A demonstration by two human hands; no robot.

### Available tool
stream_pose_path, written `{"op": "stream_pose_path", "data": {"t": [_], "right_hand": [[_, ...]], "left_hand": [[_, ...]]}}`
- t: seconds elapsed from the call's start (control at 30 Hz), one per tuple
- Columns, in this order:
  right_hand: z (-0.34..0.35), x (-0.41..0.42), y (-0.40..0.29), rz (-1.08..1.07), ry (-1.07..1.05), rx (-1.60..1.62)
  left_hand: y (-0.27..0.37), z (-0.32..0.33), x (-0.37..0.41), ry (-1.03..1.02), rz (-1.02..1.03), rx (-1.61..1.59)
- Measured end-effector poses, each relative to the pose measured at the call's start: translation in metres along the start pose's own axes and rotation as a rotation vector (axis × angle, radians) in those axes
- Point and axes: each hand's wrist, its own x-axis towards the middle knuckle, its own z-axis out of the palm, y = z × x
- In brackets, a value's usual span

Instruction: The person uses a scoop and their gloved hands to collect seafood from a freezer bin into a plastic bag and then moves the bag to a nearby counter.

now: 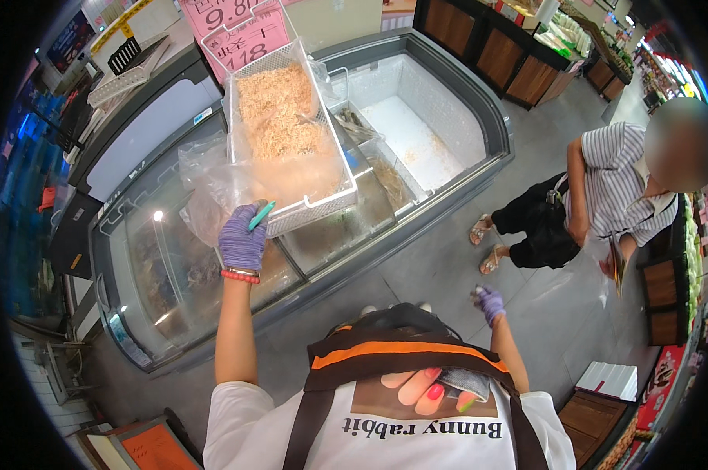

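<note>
My left hand (243,236), in a purple knitted glove, holds a slim teal tool (262,215) at the near left corner of a white wire basket (312,216). Clear plastic film (210,191) lies loosely along that corner, against the fingers. The basket is lined with the film and heaped with small pale-orange dried food, perhaps dried shrimp (277,111). It rests tilted across the top of a grey chest freezer (448,200). My right hand (488,302), also gloved in purple, hangs low at my side over the floor; its fingers are too small to read.
White baskets with dried goods (389,176) stand inside the freezer, beside its white bin (415,129). Sliding glass (171,276) covers the left part. Pink price signs (236,35) rise behind. A person (600,188) with a plastic bag stands right. Wooden produce stands (524,64) lie beyond.
</note>
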Motion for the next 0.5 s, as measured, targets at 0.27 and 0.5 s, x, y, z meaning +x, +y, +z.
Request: {"op": "stream_pose_path", "data": {"t": [0.27, 0.5], "right_hand": [[-0.006, 0.034, -0.095, -0.082, 0.042, 0.238], [-0.014, 0.100, -0.125, -0.033, -0.095, 0.038]], "left_hand": [[0.011, 0.022, -0.020, 0.327, -0.174, -0.291], [0.079, 0.099, -0.055, 0.275, -0.436, -0.264]]}}
